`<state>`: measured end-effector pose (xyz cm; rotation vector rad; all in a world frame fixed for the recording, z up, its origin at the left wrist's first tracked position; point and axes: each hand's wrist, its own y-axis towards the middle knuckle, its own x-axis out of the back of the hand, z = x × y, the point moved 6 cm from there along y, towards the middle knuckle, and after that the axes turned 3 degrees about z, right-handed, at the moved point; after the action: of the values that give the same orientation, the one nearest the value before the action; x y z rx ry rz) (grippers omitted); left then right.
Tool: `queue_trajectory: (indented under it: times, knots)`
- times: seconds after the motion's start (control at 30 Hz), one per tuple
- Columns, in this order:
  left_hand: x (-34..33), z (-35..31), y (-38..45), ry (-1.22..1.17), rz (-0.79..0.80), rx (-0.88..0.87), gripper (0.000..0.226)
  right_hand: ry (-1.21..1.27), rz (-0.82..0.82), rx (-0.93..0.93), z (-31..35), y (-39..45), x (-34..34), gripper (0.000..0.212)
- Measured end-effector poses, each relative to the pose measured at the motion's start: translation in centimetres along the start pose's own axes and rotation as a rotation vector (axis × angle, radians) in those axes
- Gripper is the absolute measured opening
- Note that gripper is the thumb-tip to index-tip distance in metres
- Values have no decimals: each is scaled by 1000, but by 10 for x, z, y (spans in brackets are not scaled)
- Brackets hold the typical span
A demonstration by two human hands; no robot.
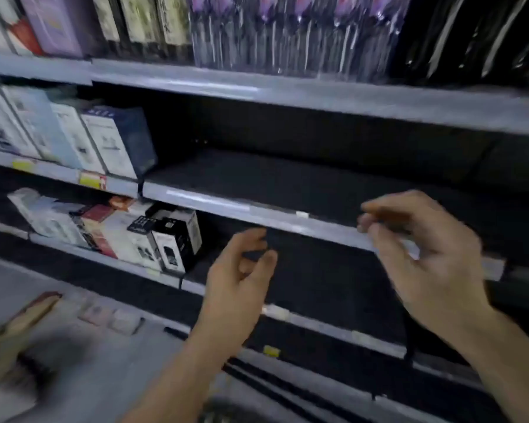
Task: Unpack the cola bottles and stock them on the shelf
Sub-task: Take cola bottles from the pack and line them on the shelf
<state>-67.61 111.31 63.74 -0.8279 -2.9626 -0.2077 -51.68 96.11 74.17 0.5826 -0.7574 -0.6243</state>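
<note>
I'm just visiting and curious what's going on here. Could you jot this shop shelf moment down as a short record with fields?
setting: shop shelving, blurred picture
left hand: raised before the lower shelf, fingers loosely curled, holding nothing
right hand: raised at the middle shelf edge, fingers loosely curled, holding nothing
middle shelf: bare dark stretch on the right, pale boxes on the left
lower shelf: small boxes on the left
top shelf: clear purple-topped packs
cola bottles: none in view

Motion blur smears the whole scene: print on the boxes point(104, 141) along the shelf point(257, 209) is unreadable, and a cardboard carton point(16, 328) is cut off at the picture's left edge.
</note>
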Motion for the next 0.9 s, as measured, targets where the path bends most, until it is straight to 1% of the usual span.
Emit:
queue_trajectory:
  times: [0.1, 0.23, 0.4, 0.53, 0.6, 0.7, 0.8, 0.87, 0.9]
  knots:
    - [41, 58, -14, 65, -8, 55, 21, 4, 228, -141, -26, -55, -89, 16]
    - [101, 152, -38, 135, -20, 167, 22, -36, 520, -393, -70, -152, -205, 16]
    - [163, 283, -82, 169, -15, 316, 24, -156, 904, -624, -132, -309, -341, 21]
    - [194, 393, -118, 196, 6, 418, 24, -235, 1119, -748, -190, -442, -445, 29]
    - [203, 443, -135, 175, 0, 459, 24, -277, 1256, -731, -220, -506, -498, 24]
    - [212, 511, -156, 126, -21, 509, 25, -421, 1444, -684, -269, -587, -568, 18]
    - [215, 566, -172, 113, -21, 529, 28, -522, 1568, -655, -312, -641, -618, 27]
    - [217, 595, -181, 109, -14, 568, 24, -611, 1639, -611, -334, -666, -640, 27]
    - [218, 609, -186, 103, -12, 589, 24, -657, 1656, -560, -343, -677, -650, 27]
